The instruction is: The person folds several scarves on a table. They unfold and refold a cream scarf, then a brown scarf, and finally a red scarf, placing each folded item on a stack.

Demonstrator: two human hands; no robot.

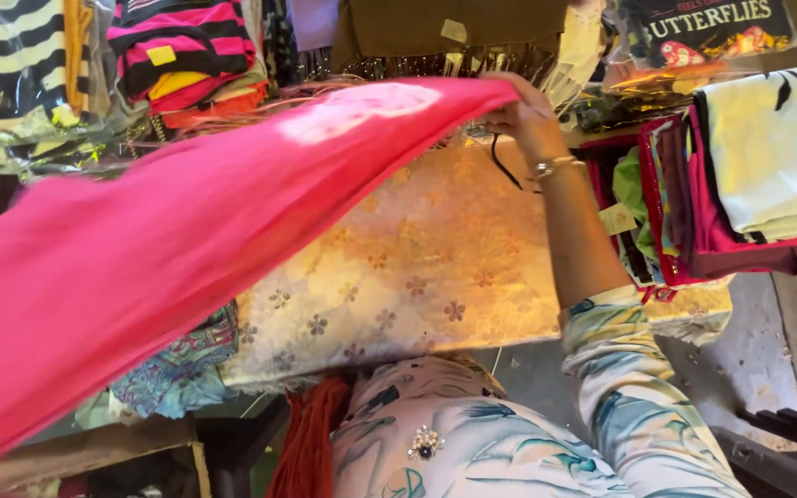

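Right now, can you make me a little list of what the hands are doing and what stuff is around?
Right hand: right hand lifts one end of a pink cloth
Left hand: not in view
Wrist: bracelet
Below the cloth: golden fabric with small flowers spread flat
Right side: folded clothes, white and pink, stacked
Top left: striped folded clothes in plastic
Sleeve: pale with blue swirls

A desk under a golden flowered cloth (417, 267) stands on grey concrete floor (758, 350), among stacks of folded colourful clothes (758, 175).
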